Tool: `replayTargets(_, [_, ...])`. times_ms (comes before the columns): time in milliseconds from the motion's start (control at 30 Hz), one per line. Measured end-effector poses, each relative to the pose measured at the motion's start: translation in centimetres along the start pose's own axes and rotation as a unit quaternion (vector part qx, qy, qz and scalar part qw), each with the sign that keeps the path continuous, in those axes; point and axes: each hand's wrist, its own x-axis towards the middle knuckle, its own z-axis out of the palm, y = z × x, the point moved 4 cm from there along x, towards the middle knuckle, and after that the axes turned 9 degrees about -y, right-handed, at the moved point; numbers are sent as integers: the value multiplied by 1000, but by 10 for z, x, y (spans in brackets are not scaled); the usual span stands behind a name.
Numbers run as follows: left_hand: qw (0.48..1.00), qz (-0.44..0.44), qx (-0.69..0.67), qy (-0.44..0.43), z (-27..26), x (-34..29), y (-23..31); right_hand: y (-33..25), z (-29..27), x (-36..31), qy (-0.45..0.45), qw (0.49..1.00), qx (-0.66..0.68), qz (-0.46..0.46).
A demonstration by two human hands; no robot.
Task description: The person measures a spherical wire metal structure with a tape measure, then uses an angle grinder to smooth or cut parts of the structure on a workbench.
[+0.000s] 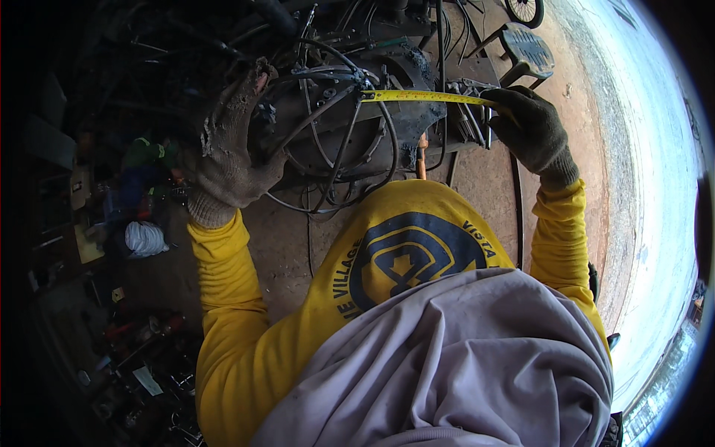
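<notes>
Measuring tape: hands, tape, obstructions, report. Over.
Right hand gripping yellow measuring tape, blade stretched to metal rod frame. Left hand at frame's left, grip unclear. Rods crowd tape's left end.

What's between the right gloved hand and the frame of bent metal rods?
A yellow measuring tape: in the head view it spans from the right hand to the rod frame, near where several rods meet.

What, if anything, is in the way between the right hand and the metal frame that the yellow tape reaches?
Nothing visible blocks it: the yellow tape runs unbroken from the gloved right hand to the metal frame, passing over a dark rod or cable.
</notes>
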Motion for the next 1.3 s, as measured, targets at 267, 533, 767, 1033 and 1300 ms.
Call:
replayTargets(267, [1000,0,-13,-5,-1,-2,4,0,2,-1,-2,1000,-9,5])
replayTargets(533, [1000,5,-5,3,1,-4,5,-6,-5,-2,39,998,-2,-44])
replayTargets(767, [1000,13,19,2,2,-4,2,-7,-9,-1,70,995,-36,-60])
replayTargets(1033, [999,14,35,9,1,-2,3,-4,-2,-6,-29,999,0,-34])
replayTargets(1300, [999,8,43,-3,0,-1,1,4,-3,-9,-58,998,40,1])
